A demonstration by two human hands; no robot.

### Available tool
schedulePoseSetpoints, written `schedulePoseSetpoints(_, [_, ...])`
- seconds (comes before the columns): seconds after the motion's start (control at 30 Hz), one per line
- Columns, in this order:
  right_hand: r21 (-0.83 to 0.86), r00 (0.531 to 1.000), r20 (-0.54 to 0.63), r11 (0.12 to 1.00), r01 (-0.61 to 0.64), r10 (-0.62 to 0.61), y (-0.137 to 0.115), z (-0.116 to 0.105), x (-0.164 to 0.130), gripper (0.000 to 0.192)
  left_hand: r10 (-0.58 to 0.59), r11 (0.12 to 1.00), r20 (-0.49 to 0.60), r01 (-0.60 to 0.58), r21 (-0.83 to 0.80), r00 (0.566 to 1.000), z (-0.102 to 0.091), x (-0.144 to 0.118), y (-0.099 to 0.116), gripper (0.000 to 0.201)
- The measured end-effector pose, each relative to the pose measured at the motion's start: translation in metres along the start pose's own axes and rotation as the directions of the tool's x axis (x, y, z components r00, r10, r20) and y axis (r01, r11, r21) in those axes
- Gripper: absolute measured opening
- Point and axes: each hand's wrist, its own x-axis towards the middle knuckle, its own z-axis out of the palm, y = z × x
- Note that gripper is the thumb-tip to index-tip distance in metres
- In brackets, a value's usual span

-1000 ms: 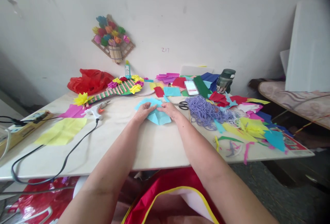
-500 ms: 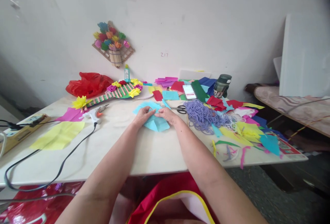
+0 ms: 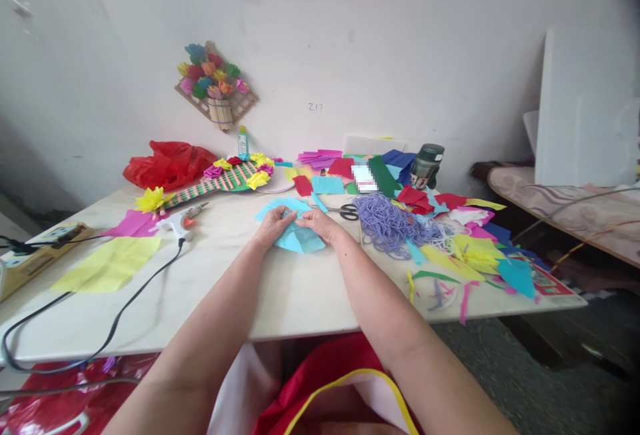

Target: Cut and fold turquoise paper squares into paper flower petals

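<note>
- Left hand (image 3: 271, 224) and right hand (image 3: 315, 223) meet over the blue paper (image 3: 296, 238), fingertips pinching its fold.
- The paper lies flat on the counter (image 3: 280, 291), just left of the scissors (image 3: 346, 210).
- Purple cord (image 3: 390, 221) lies right of the scissors; the glue gun (image 3: 176, 221) is well left of them.

- white hot glue gun (image 3: 176, 223) with a black cord, lying next to a flat yellow paper sheet (image 3: 107, 265)
- crumpled red plastic bag (image 3: 167, 163) at the back
- black-handled scissors (image 3: 349, 210) just beside a tangled pile of purple cord (image 3: 387, 223)
- dark green jar (image 3: 426, 163) by the wall
</note>
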Motion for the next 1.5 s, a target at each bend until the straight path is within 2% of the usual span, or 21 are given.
schedulePoseSetpoints(0.17, [0.072, 1.0, 0.01, 0.997, 0.006, -0.007, 0.0059, -0.0032, 0.0032, 0.042, 0.0, 1.0, -0.021, 0.0, 0.003, 1.0, 0.0006, 0.0008, 0.0011, 0.038])
schedulePoseSetpoints(0.5, [-0.16, 0.986, -0.069, 0.977, 0.141, -0.154, 0.0044, -0.0015, 0.0052, 0.039, -0.017, 0.998, -0.079, 0.021, 0.054, 0.997, 0.0048, -0.0007, 0.0071, 0.04])
schedulePoseSetpoints(0.73, [-0.103, 0.991, -0.067, 0.989, 0.107, -0.114, 0.002, -0.0034, 0.0034, 0.039, 0.041, 0.971, -0.123, -0.011, 0.239, 0.992, 0.0033, 0.0018, 0.0062, 0.042])
schedulePoseSetpoints(0.93, [-0.134, 0.989, -0.083, 0.985, 0.113, -0.124, 0.0027, -0.0054, 0.0034, 0.041, 0.08, 0.914, -0.118, -0.026, 0.404, 0.99, 0.0019, 0.0053, 0.0013, 0.045])
schedulePoseSetpoints(1.23, [-0.122, 0.992, -0.097, 0.99, 0.07, -0.082, 0.0036, -0.0031, 0.0036, 0.04, 0.097, 0.894, -0.124, -0.032, 0.446, 0.988, 0.0021, 0.0039, 0.0042, 0.043])
schedulePoseSetpoints(1.5, [-0.15, 0.992, -0.102, 0.987, 0.058, -0.074, 0.0014, -0.0008, 0.0042, 0.04, 0.093, 0.913, -0.146, -0.026, 0.407, 0.985, -0.0001, -0.0029, 0.0096, 0.045])
